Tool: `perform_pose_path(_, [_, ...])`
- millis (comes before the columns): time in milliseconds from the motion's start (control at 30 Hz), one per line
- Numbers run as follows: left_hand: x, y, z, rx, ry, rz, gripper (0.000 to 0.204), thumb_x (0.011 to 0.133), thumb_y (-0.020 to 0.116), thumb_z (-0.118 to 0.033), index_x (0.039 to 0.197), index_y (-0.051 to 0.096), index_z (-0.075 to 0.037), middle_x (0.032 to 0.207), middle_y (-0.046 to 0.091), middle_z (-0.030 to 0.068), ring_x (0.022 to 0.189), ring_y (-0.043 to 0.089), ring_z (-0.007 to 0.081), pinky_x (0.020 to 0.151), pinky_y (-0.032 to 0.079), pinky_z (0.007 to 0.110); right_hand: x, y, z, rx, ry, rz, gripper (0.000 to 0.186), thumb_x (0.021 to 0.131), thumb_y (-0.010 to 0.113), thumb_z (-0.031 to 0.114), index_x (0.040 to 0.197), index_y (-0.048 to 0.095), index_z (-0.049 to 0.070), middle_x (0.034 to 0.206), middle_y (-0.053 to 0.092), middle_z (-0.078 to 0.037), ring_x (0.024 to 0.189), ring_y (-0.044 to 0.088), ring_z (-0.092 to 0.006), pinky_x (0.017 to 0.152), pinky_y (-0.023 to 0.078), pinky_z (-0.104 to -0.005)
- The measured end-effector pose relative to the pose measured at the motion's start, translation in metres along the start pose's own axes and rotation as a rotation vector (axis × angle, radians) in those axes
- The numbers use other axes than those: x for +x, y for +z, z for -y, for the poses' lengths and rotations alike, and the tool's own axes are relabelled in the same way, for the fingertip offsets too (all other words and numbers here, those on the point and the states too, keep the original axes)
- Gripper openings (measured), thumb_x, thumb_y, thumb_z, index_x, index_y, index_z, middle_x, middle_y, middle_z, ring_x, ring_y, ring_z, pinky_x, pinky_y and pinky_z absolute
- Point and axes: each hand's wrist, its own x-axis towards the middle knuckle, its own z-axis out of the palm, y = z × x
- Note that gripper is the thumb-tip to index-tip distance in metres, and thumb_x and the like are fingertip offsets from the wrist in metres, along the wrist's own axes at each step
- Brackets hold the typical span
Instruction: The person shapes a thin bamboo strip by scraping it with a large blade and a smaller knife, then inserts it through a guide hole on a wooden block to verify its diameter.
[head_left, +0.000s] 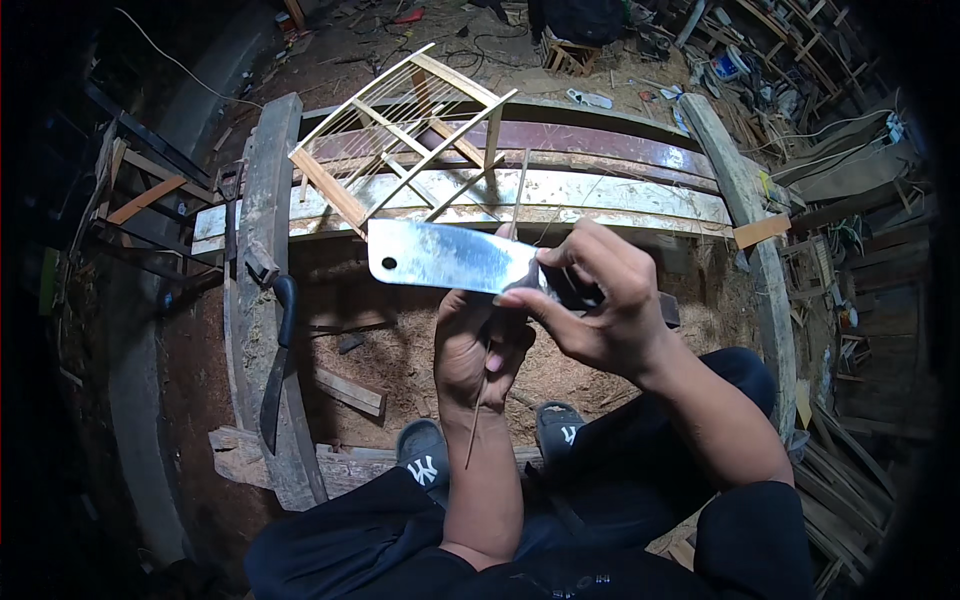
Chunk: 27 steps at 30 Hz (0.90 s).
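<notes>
My right hand (612, 300) grips a cleaver (450, 257) by its dark handle, the thumb and fingers close to where the blade starts. Its broad shiny blade points left, with a round hole near the far corner. Behind and under the blade, my left hand (478, 358) is closed around a thin wooden stick (479, 410). The stick runs upright past the blade, which hides part of it and some of my left fingers. Whether the edge touches the stick, I cannot tell. Beyond the blade, a wooden slatted frame like a small cage (330, 188) rests tilted on the bench planks (620, 192).
A curved knife with a black handle (286, 300) lies on the left beam (262, 215). Another thick beam (735, 190) stands at the right. A wood offcut (350, 392) lies on the shaving-covered ground. Scrap wood (850, 490) is piled at the right.
</notes>
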Motion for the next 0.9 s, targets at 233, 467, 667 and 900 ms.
perform_pose_path(233, [0.001,-0.014,0.002,0.032,-0.022,0.064,0.039,0.108,0.045,-0.014,0.141,0.051,0.004,0.066,0.052,0.0036,0.039,0.042,0.008,0.034,0.034,0.019,-0.001,0.008,-0.007,0.028,0.043,-0.083,0.04,0.08,0.089,0.027,0.082,0.059,0.0,0.073,0.058,-0.011,0.059,0.06,-0.0217,0.052,0.048,-0.0338])
perform_pose_path(467, [-0.003,-0.005,-0.004,0.107,-0.081,-0.05,0.037,0.109,0.043,-0.014,0.14,0.047,0.005,0.059,0.046,0.0011,0.039,0.04,0.007,0.035,0.03,0.021,0.005,0.005,-0.023,-0.041,0.067,-0.142,0.04,0.08,0.089,0.025,0.079,0.058,0.0,0.067,0.056,-0.01,0.054,0.057,-0.0182,0.052,0.048,-0.0342])
perform_pose_path(667, [-0.003,-0.007,-0.006,0.183,-0.009,-0.008,0.024,0.108,0.043,-0.011,0.12,0.058,0.005,0.058,0.044,-0.0001,0.036,0.036,0.0067,0.036,0.026,0.021,0.005,0.005,-0.011,-0.009,0.039,-0.098,0.038,0.079,0.089,0.024,0.079,0.06,0.0,0.067,0.061,-0.009,0.056,0.062,-0.0174,0.049,0.047,-0.0294])
perform_pose_path(900, [-0.004,-0.007,-0.003,0.212,0.027,0.105,0.026,0.107,0.046,-0.009,0.126,0.058,0.005,0.055,0.041,-0.0004,0.036,0.033,0.0058,0.037,0.025,0.021,0.004,0.005,-0.009,0.051,-0.068,-0.177,0.035,0.081,0.088,0.023,0.078,0.062,0.001,0.065,0.062,-0.008,0.053,0.061,-0.015,0.047,0.047,-0.0286])
